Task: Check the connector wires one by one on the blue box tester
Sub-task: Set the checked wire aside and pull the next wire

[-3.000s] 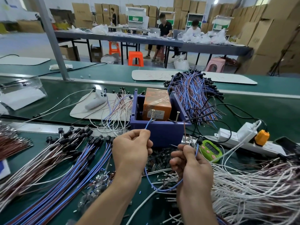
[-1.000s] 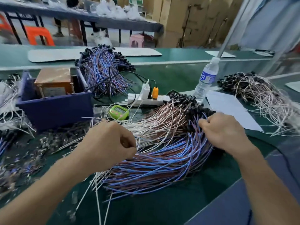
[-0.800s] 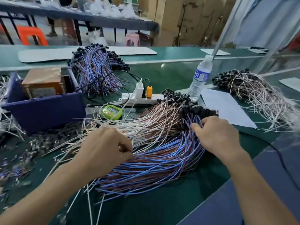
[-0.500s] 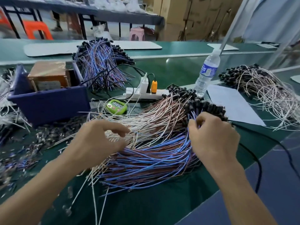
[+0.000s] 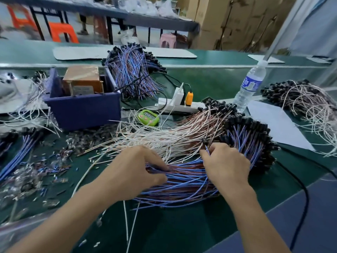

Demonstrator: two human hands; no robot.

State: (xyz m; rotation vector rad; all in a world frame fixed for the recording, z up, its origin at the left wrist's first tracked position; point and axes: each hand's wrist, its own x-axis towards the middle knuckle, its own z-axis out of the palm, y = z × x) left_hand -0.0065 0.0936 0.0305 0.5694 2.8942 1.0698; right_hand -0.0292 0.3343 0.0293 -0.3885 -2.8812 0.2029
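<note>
The blue box tester (image 5: 82,108) stands at the left on the green table, with an orange block (image 5: 82,78) inside it. A big pile of blue, brown and white connector wires (image 5: 182,143) with black ends lies in front of me. My right hand (image 5: 225,165) pinches one blue wire (image 5: 207,147) just below its black connector, lifted out of the pile. My left hand (image 5: 135,170) rests on the pile, its fingers pinching the blue and brown strands at their loose ends.
A green timer (image 5: 148,116) and a white power strip (image 5: 175,105) lie behind the pile. A water bottle (image 5: 249,86) stands at the right by a white sheet (image 5: 277,123). More wire bundles lie at the back (image 5: 131,70), right (image 5: 306,103) and left (image 5: 16,148).
Three seconds ago both hands held a blue wire at the tester. The view turned right to the pile. My right hand slid left and pinched out one blue wire; my left hand reached into the strands.
</note>
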